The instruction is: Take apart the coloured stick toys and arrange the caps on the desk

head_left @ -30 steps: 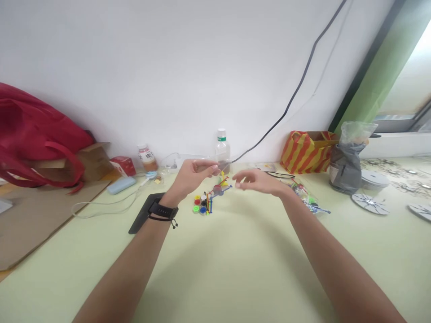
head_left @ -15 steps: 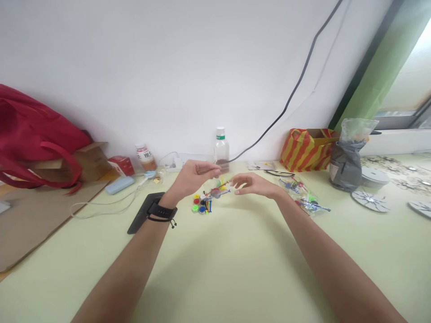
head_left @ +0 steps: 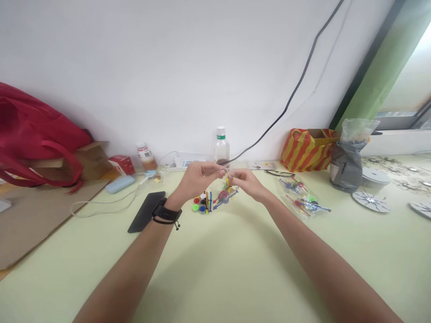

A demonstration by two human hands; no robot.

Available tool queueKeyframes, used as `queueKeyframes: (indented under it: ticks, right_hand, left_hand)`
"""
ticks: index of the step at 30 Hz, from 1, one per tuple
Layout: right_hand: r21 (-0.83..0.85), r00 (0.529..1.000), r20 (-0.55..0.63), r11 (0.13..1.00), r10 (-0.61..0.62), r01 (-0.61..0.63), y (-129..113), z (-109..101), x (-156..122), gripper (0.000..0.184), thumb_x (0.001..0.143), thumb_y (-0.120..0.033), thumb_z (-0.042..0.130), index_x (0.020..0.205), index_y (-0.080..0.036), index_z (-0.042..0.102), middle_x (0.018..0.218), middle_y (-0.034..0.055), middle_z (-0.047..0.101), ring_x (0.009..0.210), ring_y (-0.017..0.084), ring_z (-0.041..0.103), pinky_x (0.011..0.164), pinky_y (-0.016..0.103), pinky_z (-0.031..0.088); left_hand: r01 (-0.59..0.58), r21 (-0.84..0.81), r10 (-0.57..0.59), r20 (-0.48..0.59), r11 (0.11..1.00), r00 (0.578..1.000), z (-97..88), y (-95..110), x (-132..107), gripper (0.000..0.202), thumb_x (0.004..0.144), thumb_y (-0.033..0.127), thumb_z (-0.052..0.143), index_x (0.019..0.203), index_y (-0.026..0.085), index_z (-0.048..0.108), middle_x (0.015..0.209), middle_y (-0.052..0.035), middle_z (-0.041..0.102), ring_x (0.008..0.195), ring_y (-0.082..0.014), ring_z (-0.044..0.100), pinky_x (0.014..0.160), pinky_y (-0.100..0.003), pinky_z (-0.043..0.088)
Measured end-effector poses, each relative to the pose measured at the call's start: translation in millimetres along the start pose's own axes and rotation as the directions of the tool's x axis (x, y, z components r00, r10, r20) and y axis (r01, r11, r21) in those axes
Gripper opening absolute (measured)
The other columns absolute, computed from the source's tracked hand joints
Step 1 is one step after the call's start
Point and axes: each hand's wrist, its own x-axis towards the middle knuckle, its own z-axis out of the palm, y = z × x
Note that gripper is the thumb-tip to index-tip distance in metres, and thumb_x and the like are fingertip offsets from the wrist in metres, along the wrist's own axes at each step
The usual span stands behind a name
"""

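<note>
A small clear plastic bag (head_left: 225, 196) of colourful plastic parts hangs above the table between my hands. My left hand (head_left: 204, 176) pinches its top edge from the left, thumb against fingers. From the right, my right hand (head_left: 247, 183) closes thumb and fingertips on the same edge. Red, blue and yellow pieces show through the film, among them a blue stick with arrow-like ends. Just left of the bag, small round plastic discs (head_left: 195, 208) and coloured sticks (head_left: 208, 202) lie grouped on the table.
A clear bottle (head_left: 221, 148) stands by the wall behind my hands. Left are a black phone (head_left: 147, 212), a blue power bank (head_left: 120, 185) and a red bag (head_left: 37, 125). Right lie more filled bags (head_left: 303, 197), glasses (head_left: 280, 173), a striped bag (head_left: 305, 150) and a patterned disc (head_left: 369, 201).
My right hand has moved in and now grips the bag's top edge beside my left. The bag has shifted slightly right and hangs more tilted.
</note>
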Motion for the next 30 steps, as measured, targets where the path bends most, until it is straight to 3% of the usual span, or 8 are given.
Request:
queueKeyframes:
  ticks: [3, 6, 13, 17, 21, 24, 27, 30]
  right_hand:
    - [-0.004, 0.999, 0.041, 1.000, -0.031, 0.031, -9, -6, -2, 0.015, 0.080, -0.033, 0.075, 0.082, -0.019, 0.071, 0.088, 0.0028, 0.071, 0.086, 0.020, 0.066, 0.080, 0.032, 0.051]
    - [0.002, 0.995, -0.044, 0.996, -0.090, 0.090, -22, -10, -3, 0.021, 0.080, -0.038, 0.079, 0.089, -0.020, 0.074, 0.093, 0.0040, 0.073, 0.088, 0.019, 0.066, 0.081, 0.032, 0.051]
    - [-0.001, 0.980, -0.153, 0.992, -0.125, 0.126, -44, -19, -4, 0.026, 0.077, -0.043, 0.084, 0.086, -0.020, 0.074, 0.081, 0.0030, 0.072, 0.075, 0.017, 0.064, 0.073, 0.032, 0.052]
    - [0.014, 0.987, -0.122, 0.995, -0.101, 0.104, -41, -24, -3, 0.031, 0.075, -0.039, 0.085, 0.099, -0.021, 0.076, 0.078, 0.0010, 0.069, 0.072, 0.017, 0.064, 0.073, 0.034, 0.053]
    - [0.097, 0.985, -0.159, 0.992, -0.061, 0.077, -30, -25, -1, 0.020, 0.074, -0.034, 0.083, 0.089, -0.021, 0.080, 0.077, 0.0019, 0.070, 0.070, 0.015, 0.060, 0.072, 0.033, 0.051]
    - [0.161, 0.988, -0.155, 0.986, -0.008, 0.033, -24, -22, 1, 0.017, 0.074, -0.032, 0.080, 0.087, -0.021, 0.081, 0.079, 0.0030, 0.071, 0.073, 0.016, 0.060, 0.077, 0.034, 0.051]
    - [0.187, 0.987, -0.158, 0.982, 0.000, 0.030, -25, -20, 1, 0.024, 0.080, -0.041, 0.073, 0.085, -0.019, 0.081, 0.082, 0.0058, 0.072, 0.078, 0.018, 0.063, 0.080, 0.035, 0.052]
    - [0.129, 0.986, -0.164, 0.991, -0.023, 0.045, -28, -19, 1, 0.033, 0.083, -0.049, 0.072, 0.084, -0.018, 0.080, 0.084, 0.0068, 0.073, 0.081, 0.019, 0.063, 0.083, 0.036, 0.052]
  left_hand:
    - [0.033, -0.076, -0.028, 0.062, 0.997, 0.998, 0.0, 1, -1, 0.030, 0.089, 0.045, 0.073, 0.101, 0.020, 0.083, 0.097, -0.0079, 0.081, 0.094, -0.0268, 0.075, 0.087, -0.038, 0.059]
    - [0.052, -0.108, -0.041, 0.108, 0.993, 0.993, -1.7, 2, -1, 0.033, 0.088, 0.046, 0.074, 0.106, 0.020, 0.082, 0.093, -0.0080, 0.080, 0.089, -0.0252, 0.074, 0.083, -0.038, 0.060]
    - [0.044, -0.191, -0.050, -0.025, 0.981, 0.998, -10.2, -10, 1, 0.036, 0.077, 0.049, 0.084, 0.096, 0.018, 0.081, 0.097, -0.0099, 0.079, 0.092, -0.0249, 0.073, 0.086, -0.038, 0.059]
    - [0.048, -0.267, -0.065, -0.055, 0.962, 0.996, -11.6, -24, 3, 0.040, 0.074, 0.049, 0.087, 0.096, 0.017, 0.080, 0.089, -0.0094, 0.078, 0.082, -0.0221, 0.072, 0.079, -0.037, 0.060]
    - [0.071, -0.368, -0.095, -0.047, 0.927, 0.994, -11.1, -36, 4, 0.035, 0.077, 0.044, 0.086, 0.099, 0.018, 0.080, 0.085, -0.0088, 0.079, 0.080, -0.0213, 0.073, 0.080, -0.037, 0.059]
    - [0.101, -0.444, -0.139, -0.053, 0.890, 0.989, -11.2, -42, 4, 0.026, 0.078, 0.039, 0.084, 0.093, 0.018, 0.082, 0.092, -0.0099, 0.079, 0.087, -0.0222, 0.074, 0.087, -0.038, 0.059]
    - [0.105, -0.494, -0.143, -0.038, 0.863, 0.989, -11.5, -43, 5, 0.027, 0.083, 0.043, 0.077, 0.090, 0.017, 0.083, 0.098, -0.0124, 0.080, 0.093, -0.0246, 0.074, 0.092, -0.040, 0.059]
    - [0.089, -0.415, -0.131, -0.075, 0.906, 0.988, -10.2, -39, 5, 0.035, 0.083, 0.050, 0.076, 0.088, 0.016, 0.082, 0.094, -0.0131, 0.079, 0.090, -0.0246, 0.073, 0.089, -0.040, 0.059]
